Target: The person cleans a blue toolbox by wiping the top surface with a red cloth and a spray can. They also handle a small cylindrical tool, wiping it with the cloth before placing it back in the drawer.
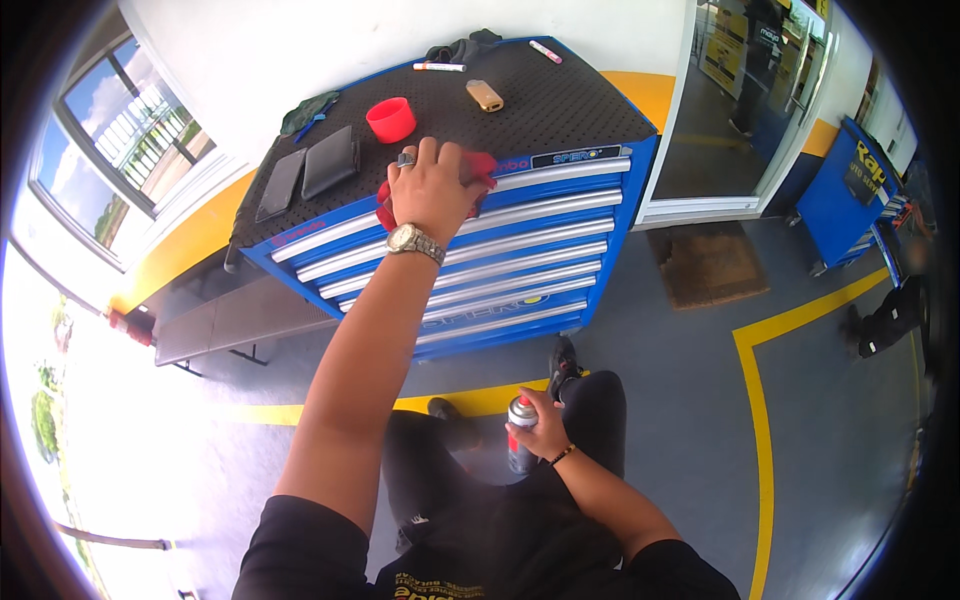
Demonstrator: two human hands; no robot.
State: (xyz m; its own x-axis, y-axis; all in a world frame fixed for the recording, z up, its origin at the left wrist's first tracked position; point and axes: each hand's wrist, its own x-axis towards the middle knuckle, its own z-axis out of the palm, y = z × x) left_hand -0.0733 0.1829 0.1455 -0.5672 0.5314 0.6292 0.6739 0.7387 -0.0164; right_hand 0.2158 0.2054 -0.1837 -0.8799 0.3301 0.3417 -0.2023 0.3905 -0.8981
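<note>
My left hand (430,190) is stretched forward, pressing a red cloth (478,170) against the front edge of a blue tool cabinet (520,270). A ring and a metal wristwatch show on that hand. My right hand (540,428) is low near my legs, wrapped around a grey spray can (520,425) with a red nozzle, held upright.
On the cabinet's black top lie a red cup (391,119), two black cases (330,160), a tan lighter-like object (485,96), two markers (440,67) and dark gloves (460,47). Yellow floor lines (765,440), a doormat (708,262), a second blue cabinet (840,195) and a person (760,60) are at right.
</note>
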